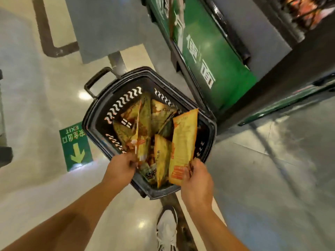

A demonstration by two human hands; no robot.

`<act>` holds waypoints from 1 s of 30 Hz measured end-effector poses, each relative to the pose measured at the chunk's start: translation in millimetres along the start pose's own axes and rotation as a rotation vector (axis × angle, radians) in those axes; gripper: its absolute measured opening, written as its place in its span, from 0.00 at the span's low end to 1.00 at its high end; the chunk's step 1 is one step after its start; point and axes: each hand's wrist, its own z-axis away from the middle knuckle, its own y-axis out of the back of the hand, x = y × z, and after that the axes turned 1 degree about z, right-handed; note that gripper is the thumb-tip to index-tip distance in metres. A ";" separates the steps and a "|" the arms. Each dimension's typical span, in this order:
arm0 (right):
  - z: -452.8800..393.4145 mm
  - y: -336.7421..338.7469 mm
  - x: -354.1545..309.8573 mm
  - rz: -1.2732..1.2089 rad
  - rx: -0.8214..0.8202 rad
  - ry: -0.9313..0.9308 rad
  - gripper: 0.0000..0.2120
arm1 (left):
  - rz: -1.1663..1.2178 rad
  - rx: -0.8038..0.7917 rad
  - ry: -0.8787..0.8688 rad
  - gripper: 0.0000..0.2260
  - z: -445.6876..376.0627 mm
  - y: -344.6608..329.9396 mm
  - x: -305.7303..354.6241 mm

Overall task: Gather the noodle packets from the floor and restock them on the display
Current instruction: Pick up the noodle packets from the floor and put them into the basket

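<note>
Display [213, 57] up-right, beyond black basket [210, 131] on floor. Packets piled inside basket. Right hand [196, 180] pinches orange packet [184, 144] by near end, long axis pointing away toward display. Left hand [121, 167] grips yellow packet [137, 140], edge-on. Right hand nearer display.

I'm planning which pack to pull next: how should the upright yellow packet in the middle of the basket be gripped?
Pinch the yellow packet by its near bottom edge, coming from above on the person's side. It stands on end between the pack held by the right hand and the left hand, so only its edges are free.
</note>
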 end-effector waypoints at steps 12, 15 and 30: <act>-23.4 -18.6 2.4 -0.047 -0.205 -0.126 0.09 | -0.169 -0.261 0.147 0.07 -19.9 -12.7 20.6; 1.0 11.1 17.1 -0.224 -0.168 -0.117 0.07 | 0.054 -0.119 0.188 0.09 2.4 9.6 33.9; 128.1 224.1 358.7 -0.331 0.342 -0.490 0.26 | 0.270 -0.348 -0.456 0.26 173.5 -93.0 326.7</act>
